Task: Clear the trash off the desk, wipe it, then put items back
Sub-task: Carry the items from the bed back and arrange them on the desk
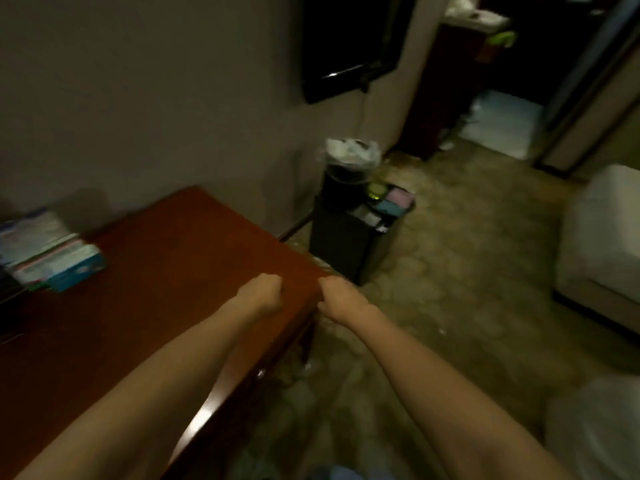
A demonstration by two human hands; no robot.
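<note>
The red-brown desk (166,271) fills the lower left, its right corner near the middle of the view. My left hand (263,294) is curled into a fist just above the desktop near that corner. My right hand (337,297) is curled too, at the desk's right edge. Nothing shows inside either fist; the picture is blurred. A black trash bin with a clear plastic liner (349,168) stands beyond the desk, on a low black cabinet (343,247).
A stack of blue and white booklets and boxes (52,252) lies at the desk's left. Pink and blue folded items (396,202) sit on the cabinet beside the bin. A dark screen (346,46) hangs on the wall. White furniture (602,237) stands at the right on patterned carpet.
</note>
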